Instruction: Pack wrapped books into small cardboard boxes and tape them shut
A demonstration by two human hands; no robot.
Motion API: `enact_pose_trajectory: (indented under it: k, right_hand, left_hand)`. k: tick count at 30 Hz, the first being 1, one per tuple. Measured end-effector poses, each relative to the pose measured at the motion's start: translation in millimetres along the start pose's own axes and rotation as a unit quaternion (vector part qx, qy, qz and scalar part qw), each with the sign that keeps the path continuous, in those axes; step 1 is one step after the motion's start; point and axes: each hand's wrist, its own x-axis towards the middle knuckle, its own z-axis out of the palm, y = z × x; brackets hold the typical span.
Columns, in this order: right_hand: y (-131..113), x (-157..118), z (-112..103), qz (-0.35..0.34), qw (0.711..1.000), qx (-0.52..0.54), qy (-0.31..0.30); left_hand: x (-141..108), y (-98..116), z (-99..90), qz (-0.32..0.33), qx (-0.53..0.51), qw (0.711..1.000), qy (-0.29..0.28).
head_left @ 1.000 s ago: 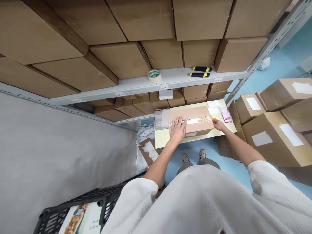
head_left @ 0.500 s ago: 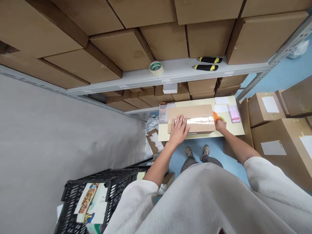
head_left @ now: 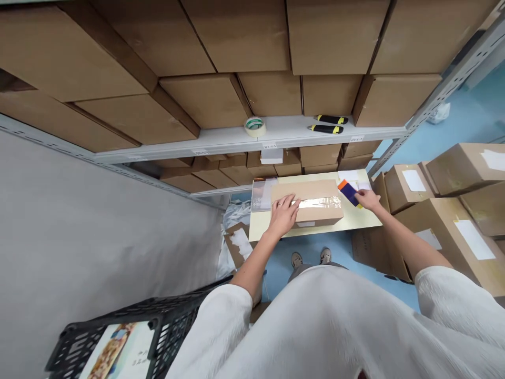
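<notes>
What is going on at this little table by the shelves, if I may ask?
A person is working on a flat cardboard box on a small yellow table. The left hand lies flat on its taped top. The right hand holds an orange and blue tape dispenser just past the box's right end.

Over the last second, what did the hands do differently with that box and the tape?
The right hand has drawn the orange and blue tape dispenser off the right end of the cardboard box and lifted it clear; a shiny strip of tape now runs along the top. The left hand stays pressed flat on the box's left end, and the box has not shifted on the small table.
</notes>
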Motion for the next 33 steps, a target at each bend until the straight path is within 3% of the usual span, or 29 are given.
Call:
enact_pose_trajectory:
  k: [3,6,10,13,17,22,33]
  right_hand:
    - [-10,-4,-48,-0.072,0.993,0.089,0.035]
    - [-34,-13,-89,-0.188,0.967,0.169,0.039]
    - [-82,-31,-115,-0.273,0.932,0.238,0.006]
    - [-117,-45,-106,-0.281,0.915,0.278,-0.083]
    - [-145,-57,-76,-0.282,0.901,0.275,-0.181]
    - [-151,-61,-58,-0.282,0.907,0.245,-0.196]
    - [-151,-77,-70,-0.334,0.91,0.152,-0.194]
  left_hand:
    - [1,-3,-0.5,0.006,-0.007,1.0,0.008]
    - [1,-3,-0.8,0.004,-0.011,1.0,0.01]
    - [1,-3,-1.7,0.006,-0.022,1.0,0.008]
    - [1,-3,-1.7,0.007,-0.032,0.999,0.012]
    - [1,-3,-2.5,0.009,-0.044,0.999,0.021]
    - [0,-3,-5.2,0.015,-0.048,0.999,0.019]
    - [0,-3,-2.6,0.002,-0.073,0.997,0.026]
